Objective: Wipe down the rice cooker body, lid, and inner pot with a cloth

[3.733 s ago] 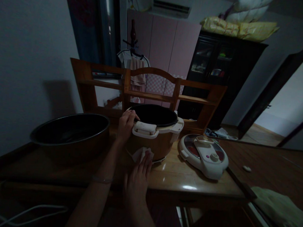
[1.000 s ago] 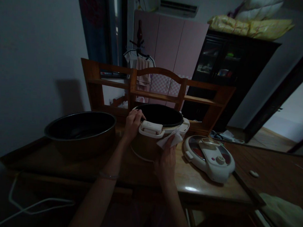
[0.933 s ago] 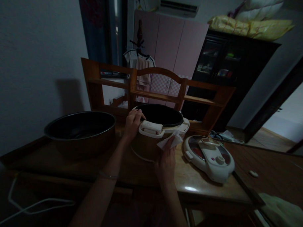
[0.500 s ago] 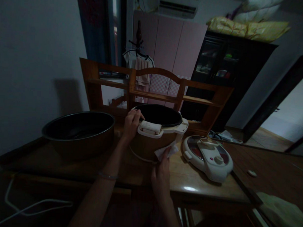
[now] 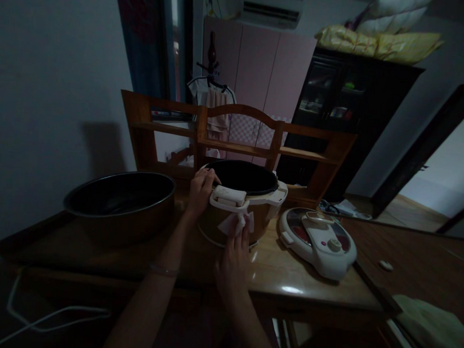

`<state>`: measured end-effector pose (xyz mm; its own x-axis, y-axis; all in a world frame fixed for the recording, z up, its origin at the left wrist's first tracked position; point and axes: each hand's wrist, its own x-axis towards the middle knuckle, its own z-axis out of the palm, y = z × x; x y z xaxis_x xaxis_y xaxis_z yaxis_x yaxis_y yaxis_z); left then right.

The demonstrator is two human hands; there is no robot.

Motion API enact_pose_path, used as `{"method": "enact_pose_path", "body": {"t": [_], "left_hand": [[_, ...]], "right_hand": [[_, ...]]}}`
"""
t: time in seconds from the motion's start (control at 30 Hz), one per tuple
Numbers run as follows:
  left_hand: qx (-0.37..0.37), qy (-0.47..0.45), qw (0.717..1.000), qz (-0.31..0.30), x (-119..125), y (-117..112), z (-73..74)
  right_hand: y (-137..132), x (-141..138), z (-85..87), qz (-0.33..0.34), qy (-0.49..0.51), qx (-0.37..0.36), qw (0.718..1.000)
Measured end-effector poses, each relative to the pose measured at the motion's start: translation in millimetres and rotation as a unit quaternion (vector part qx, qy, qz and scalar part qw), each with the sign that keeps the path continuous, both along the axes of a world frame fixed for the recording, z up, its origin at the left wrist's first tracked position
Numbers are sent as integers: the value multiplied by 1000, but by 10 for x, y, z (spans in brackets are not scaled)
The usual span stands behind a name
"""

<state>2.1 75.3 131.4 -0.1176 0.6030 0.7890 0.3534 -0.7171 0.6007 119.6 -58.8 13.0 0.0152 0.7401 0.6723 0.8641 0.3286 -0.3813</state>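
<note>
A brown rice cooker (image 5: 215, 226) with a white rim stands open on the wooden table (image 5: 289, 272). My left hand (image 5: 199, 190) grips its rim at the left, fingers curled over the edge. My right hand (image 5: 234, 260) presses a white tissue (image 5: 236, 222) against the cooker's front side, just under the white latch (image 5: 228, 195). The cooker's dark inner cavity (image 5: 241, 175) shows from above.
The cooker's detached white lid (image 5: 317, 241) lies to the right on the table. A large dark pot (image 5: 119, 203) sits to the left. A wooden shelf rack (image 5: 237, 138) stands behind. A white cord (image 5: 48, 317) hangs at lower left; green cloth (image 5: 432, 320) lies at lower right.
My right hand has slid the tissue from the cooker's right side, down and round to the front under the latch. My left hand has stayed on the rim.
</note>
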Motion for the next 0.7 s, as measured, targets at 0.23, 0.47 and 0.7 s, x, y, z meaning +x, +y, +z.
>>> {"method": "enact_pose_path", "body": {"t": [0.23,0.47,0.7], "left_hand": [[-2,-1,1000,7,10,-2,-7],[7,4,1000,-11,-2,-13,7],[13,1,1000,-2,0,26,-8]], "right_hand": [[60,-120,-4,52,-122,4,991],[105,-111,-117,97,-163,20,982],[8,67,-195,152,-220,11,964]]}}
